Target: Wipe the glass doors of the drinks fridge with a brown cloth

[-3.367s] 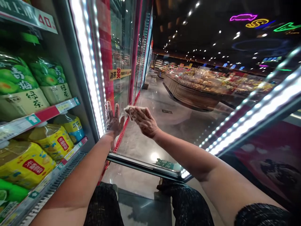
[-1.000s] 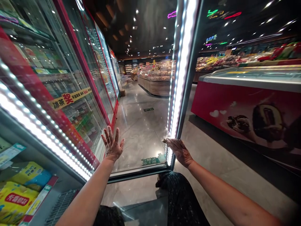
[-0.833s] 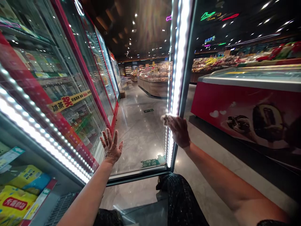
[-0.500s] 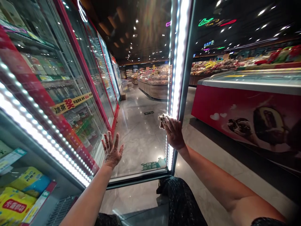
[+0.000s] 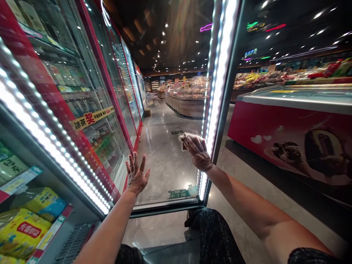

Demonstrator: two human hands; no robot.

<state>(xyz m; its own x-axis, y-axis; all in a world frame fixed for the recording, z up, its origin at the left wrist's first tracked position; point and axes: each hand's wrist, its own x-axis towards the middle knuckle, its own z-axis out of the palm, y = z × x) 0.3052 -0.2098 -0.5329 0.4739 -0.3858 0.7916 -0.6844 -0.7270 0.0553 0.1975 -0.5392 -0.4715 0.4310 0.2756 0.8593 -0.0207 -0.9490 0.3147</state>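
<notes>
A glass cooler door (image 5: 167,165) with bright LED strips along both sides stands swung open in front of me. My left hand (image 5: 137,176) rests on or just before the lower left of the glass, fingers spread, holding nothing. Pressed under the fingers of my right hand (image 5: 200,156) is a crumpled, pale brown-and-white cleaning cloth (image 5: 184,141). That hand is at the right part of the pane, just left of the LED strip (image 5: 218,84). Part of the cloth is hidden beneath my fingers.
At lower left, cooler shelves hold yellow snack packets (image 5: 23,229). Red-framed drink coolers (image 5: 106,69) line the left side. A red ice-cream chest freezer (image 5: 275,128) stands on the right. Farther back is a wood-sided produce stand (image 5: 187,106). My knee (image 5: 217,234) is close below the door.
My right hand and the cloth have slid left across the glass, away from the LED strip. My left hand stays spread at about the same place; the view has shifted slightly.
</notes>
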